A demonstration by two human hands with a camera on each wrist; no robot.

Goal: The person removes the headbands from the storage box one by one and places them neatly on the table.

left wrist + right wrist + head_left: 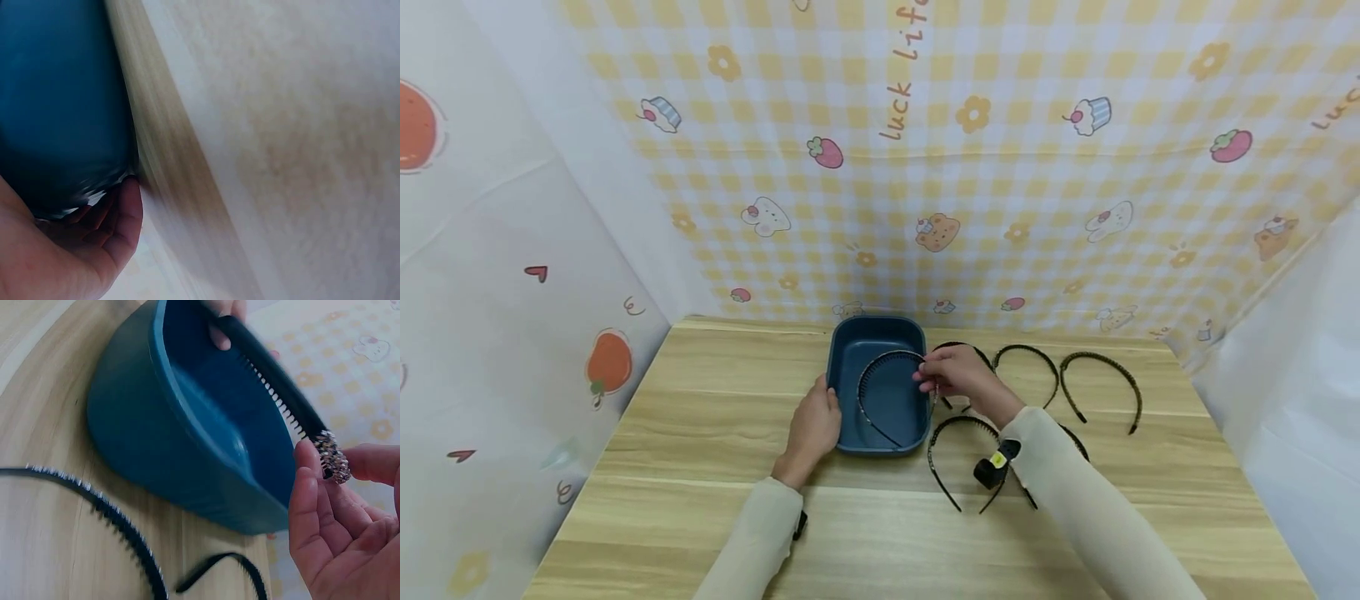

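A dark blue rectangular bin [880,333] stands on the table, its inside floor bare in the head view. My left hand [815,427] holds the bin's left wall; the left wrist view shows its fingers against the outside. Above the bin, my right hand [958,372] pinches a headband [862,392] between thumb and fingers. In the right wrist view this headband [281,381] is black, with comb teeth along its inner side and a glittering beaded section at the fingertips. Another headband [934,467] lies on the table below the right hand.
More black headbands lie right of the bin: one [1137,400] at the far right, one [1026,347] nearer and one partly behind my right hand. Another, partly under the right sleeve [1075,492], shows only its ends. A checked cloth [1037,183] hangs behind the wooden table [715,400].
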